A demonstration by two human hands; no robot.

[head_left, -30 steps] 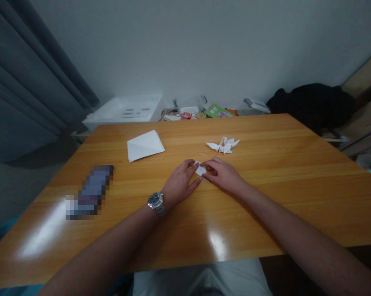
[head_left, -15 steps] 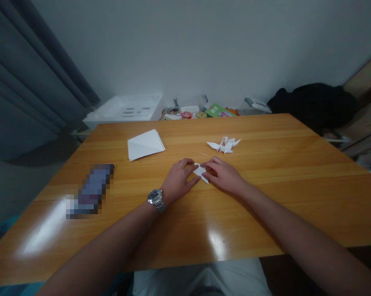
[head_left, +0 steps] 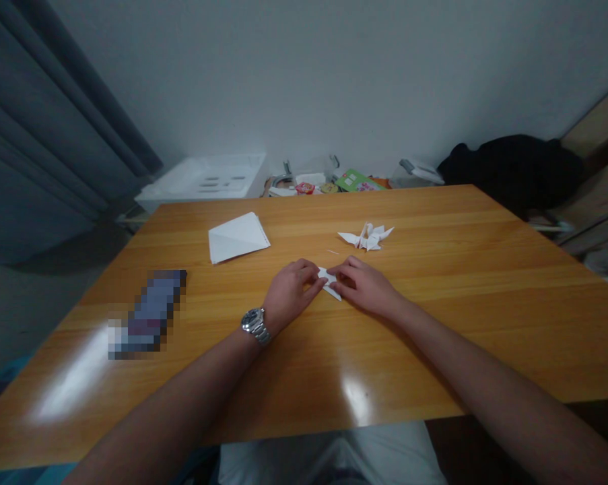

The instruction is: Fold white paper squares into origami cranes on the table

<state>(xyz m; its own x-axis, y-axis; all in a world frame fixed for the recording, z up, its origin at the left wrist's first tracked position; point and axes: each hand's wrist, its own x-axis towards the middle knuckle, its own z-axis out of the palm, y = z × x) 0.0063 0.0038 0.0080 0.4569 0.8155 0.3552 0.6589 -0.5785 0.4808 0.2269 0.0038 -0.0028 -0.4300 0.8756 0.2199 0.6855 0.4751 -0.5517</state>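
A small folded white paper (head_left: 330,285) lies on the wooden table between my hands. My left hand (head_left: 294,288), with a silver watch (head_left: 256,325) on its wrist, pinches the paper's left side between thumb and fingers. On the right side of the same paper, my right hand (head_left: 361,283) presses with its thumb and index finger. The fingertips cover parts of the paper, so its full shape is hidden. Beyond my right hand stand folded white paper cranes (head_left: 368,237), close together; I cannot tell how many.
A stack of white paper sheets (head_left: 239,238) lies at the back left of the table (head_left: 435,269). Nearer on the left is a blurred-out phone-like object (head_left: 155,310). A thin white strip (head_left: 332,252) lies near the cranes. Past the far edge stands a white tray (head_left: 207,178).
My left thumb has moved up along the paper toward the fingers, and the left fingers have drawn closer together. My right hand has stayed almost the same.
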